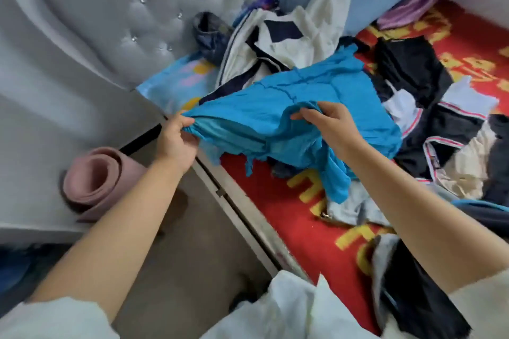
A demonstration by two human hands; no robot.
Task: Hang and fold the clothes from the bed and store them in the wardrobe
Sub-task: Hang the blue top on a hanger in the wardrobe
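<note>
Both grips were closed on the bright blue garment (303,107): my left hand (176,140) pinched a bunched edge at its left end, just over the bed's near-left edge, while my right hand (330,126) had its fingers curled over a fold near the middle. The garment hung stretched between them, its far part draped on the white and navy jacket (278,38) and a ragged tail trailing onto the red bed cover (264,201).

I judged the step in hand to be opening this piece out for folding or hanging, with most of the pile still unsorted. To do it well I needed to find true corners or shoulder seams, since the bunched left hold gave me no clean edge. I wanted to lift it clear of the jacket and the dark clothes (413,69) to the right, so nothing got dragged along, then shake it flat.

Thin crinkled fabric like this looked likely to slip and twist. A rolled pink mat (93,184) stood on the floor to the left.
</note>
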